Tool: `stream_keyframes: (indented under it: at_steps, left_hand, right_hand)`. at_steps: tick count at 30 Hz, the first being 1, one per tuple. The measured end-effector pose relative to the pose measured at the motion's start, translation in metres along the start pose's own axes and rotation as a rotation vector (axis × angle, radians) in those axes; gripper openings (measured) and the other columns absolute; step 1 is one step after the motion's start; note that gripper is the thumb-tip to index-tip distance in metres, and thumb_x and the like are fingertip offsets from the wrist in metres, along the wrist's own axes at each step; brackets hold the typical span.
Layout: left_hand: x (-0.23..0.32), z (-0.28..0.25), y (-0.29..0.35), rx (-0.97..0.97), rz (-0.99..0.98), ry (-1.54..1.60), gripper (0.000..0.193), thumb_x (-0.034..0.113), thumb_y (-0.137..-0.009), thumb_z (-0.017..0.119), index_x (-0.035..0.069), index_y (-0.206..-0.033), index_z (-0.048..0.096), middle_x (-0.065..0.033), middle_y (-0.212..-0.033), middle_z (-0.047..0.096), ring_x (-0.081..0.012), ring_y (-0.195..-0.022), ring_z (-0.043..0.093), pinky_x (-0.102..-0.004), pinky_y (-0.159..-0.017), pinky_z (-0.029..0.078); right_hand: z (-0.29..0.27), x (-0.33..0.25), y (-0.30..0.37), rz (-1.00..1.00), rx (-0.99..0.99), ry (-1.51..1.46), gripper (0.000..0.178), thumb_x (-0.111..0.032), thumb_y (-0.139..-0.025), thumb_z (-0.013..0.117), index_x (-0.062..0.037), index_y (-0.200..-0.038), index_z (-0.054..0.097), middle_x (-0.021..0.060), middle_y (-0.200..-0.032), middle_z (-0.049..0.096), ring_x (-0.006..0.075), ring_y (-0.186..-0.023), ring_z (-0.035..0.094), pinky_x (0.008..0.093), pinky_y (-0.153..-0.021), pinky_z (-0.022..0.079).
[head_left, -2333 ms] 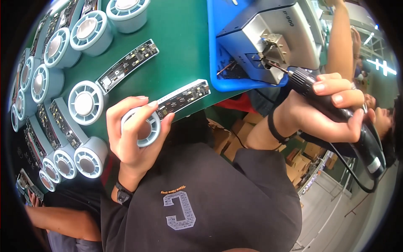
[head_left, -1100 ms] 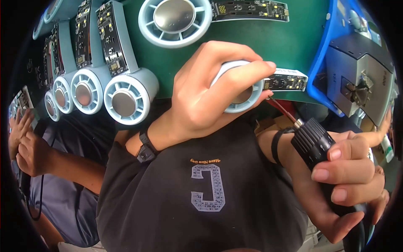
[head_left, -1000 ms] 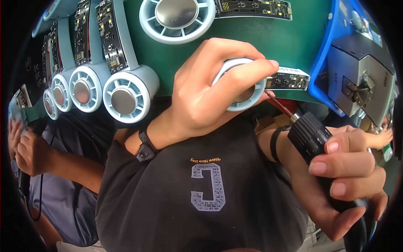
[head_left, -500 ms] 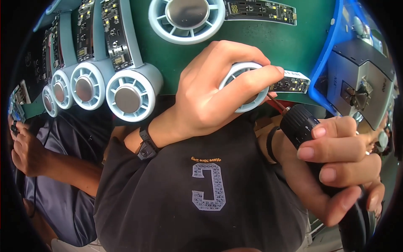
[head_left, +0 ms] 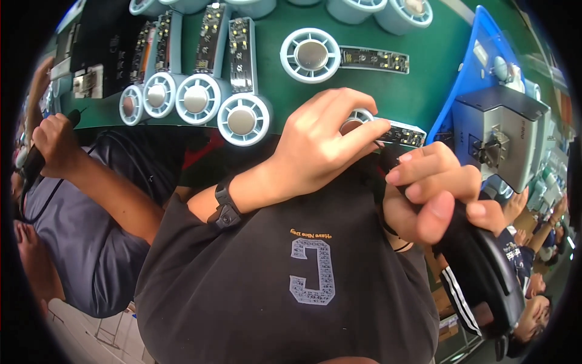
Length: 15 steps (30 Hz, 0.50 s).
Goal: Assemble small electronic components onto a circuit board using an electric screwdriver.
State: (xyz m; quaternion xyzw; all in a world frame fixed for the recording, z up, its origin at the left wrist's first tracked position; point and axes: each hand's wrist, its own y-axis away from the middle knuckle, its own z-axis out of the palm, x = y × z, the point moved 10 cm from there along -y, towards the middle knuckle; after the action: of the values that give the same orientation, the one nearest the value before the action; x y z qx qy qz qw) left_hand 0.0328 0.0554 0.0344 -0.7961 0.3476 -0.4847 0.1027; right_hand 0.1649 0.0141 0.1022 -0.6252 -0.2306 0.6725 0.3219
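**Left hand clamps a round fan part at the table edge, right hand grips a black power tool**

The round light-blue fan part [head_left: 359,119], with a metal disc at its centre and a strip-shaped circuit board [head_left: 405,134] running off to its right, sits at the near edge of the green table [head_left: 436,67]. The left hand [head_left: 318,148] lies over it, fingers curled around its rim and the index finger stretched across the top toward the board, so the part is mostly hidden and held firmly. A black band [head_left: 223,205] circles that wrist.

Just to the right and below, the right hand [head_left: 431,194] is closed tightly around a black electric screwdriver [head_left: 485,273], whose body runs down toward the lower right. The tool's tip is hidden behind the fingers, so whether it touches the board cannot be told. The two hands are close together, nearly touching.

Further out on the table lie more of the same parts: one fan unit [head_left: 310,56] with its board directly above the left hand, and a row of four units [head_left: 195,110] along the edge to the left. A grey box-shaped machine [head_left: 503,136] on a blue stand [head_left: 470,60] is at the right. At far left, another person's hand [head_left: 54,136] grips a dark tool.
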Motion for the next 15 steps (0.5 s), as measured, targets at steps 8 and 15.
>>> stream_keyframes:
  at_steps: [8, 15]
  left_hand:
    - [0.014, -0.015, -0.02, -0.168, 0.069, -0.382, 0.039, 0.013, -0.074, 0.086, 0.014, -0.113, 0.079, -0.0018, -0.114, 0.068, -0.0254, -0.111, 0.066, -0.0481, -0.102, 0.047]
    - [0.018, -0.034, -0.039, -0.178, 0.071, -0.641, 0.033, 0.017, -0.079, 0.086, 0.012, -0.111, 0.078, -0.0038, -0.121, 0.068, -0.0263, -0.124, 0.06, -0.0534, -0.115, 0.035]
  right_hand:
    - [-0.015, -0.017, -0.009, 0.073, 0.245, -0.093, 0.054, 0.001, -0.098, 0.066, -0.0114, -0.143, 0.038, 0.0146, -0.078, 0.062, 0.0278, -0.055, 0.063, 0.0405, -0.057, 0.059]
    - [-0.037, -0.007, -0.012, 0.123, 0.319, 0.014, 0.044, 0.003, -0.095, 0.061, -0.0024, -0.137, 0.05, 0.0114, -0.075, 0.058, 0.0221, -0.053, 0.058, 0.0352, -0.057, 0.056]
